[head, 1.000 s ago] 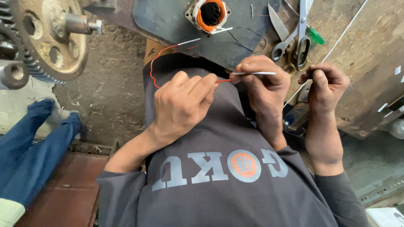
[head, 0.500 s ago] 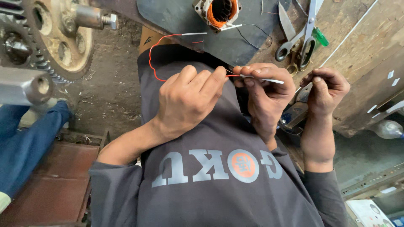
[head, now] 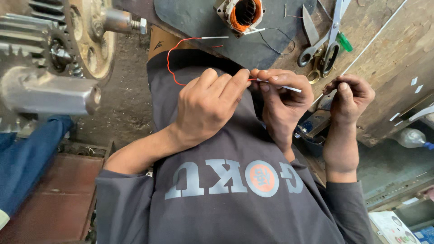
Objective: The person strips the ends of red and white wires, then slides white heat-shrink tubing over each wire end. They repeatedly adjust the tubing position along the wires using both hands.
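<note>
Head view: the left hand (head: 208, 104) is closed, pinching the red wire (head: 169, 63), which loops from the shirt (head: 226, 199) up to the motor stator (head: 244, 13) on the far tabletop (head: 194, 18). A third hand (head: 282, 97) grips a white sleeve (head: 282, 86) at the wire's near end; the sleeve looks only partly slid on. The right hand (head: 350, 95) is curled tight; I cannot tell what it holds. The third hand's arm is hidden under the shirt. Scissors (head: 325, 40) lie untouched

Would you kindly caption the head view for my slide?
Left hand and right hand pinch a red wire with white sleeve.
</note>
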